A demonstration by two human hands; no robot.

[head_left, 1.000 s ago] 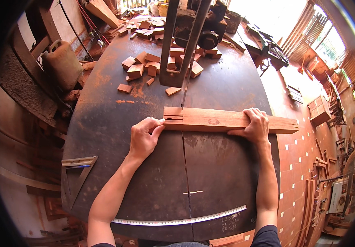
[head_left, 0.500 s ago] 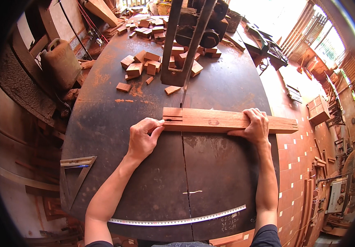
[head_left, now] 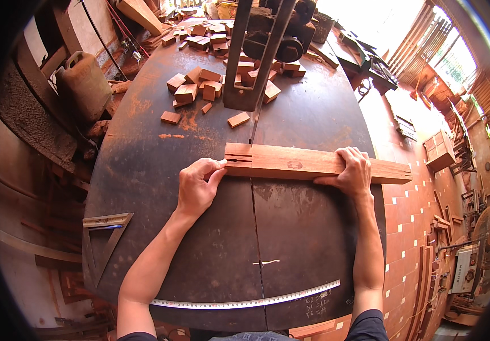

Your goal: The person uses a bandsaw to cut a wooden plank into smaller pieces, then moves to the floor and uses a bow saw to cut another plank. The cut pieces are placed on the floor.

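A long reddish wooden beam lies crosswise on the dark bandsaw table. Narrow slots run into its left end, and slits also show at the right end. With thumb and fingers my left hand pinches the near side of the slotted end. My right hand wraps over the beam toward its right end, thumb along the near face. The thin bandsaw blade comes down at the beam's far edge, close to the inner ends of the slots. Whether it touches the wood I cannot tell. A metal guard hangs beside the blade.
Cut wooden blocks are heaped beyond the blade, with more farther back. A triangular square with a blue pen lies at left. A white measuring strip crosses the near table. A plastic jerrycan stands at far left.
The view has shifted slightly. The beam's slotted left end and my left hand appear a little farther away, while the right end is almost where it was. Both hands keep their grip.
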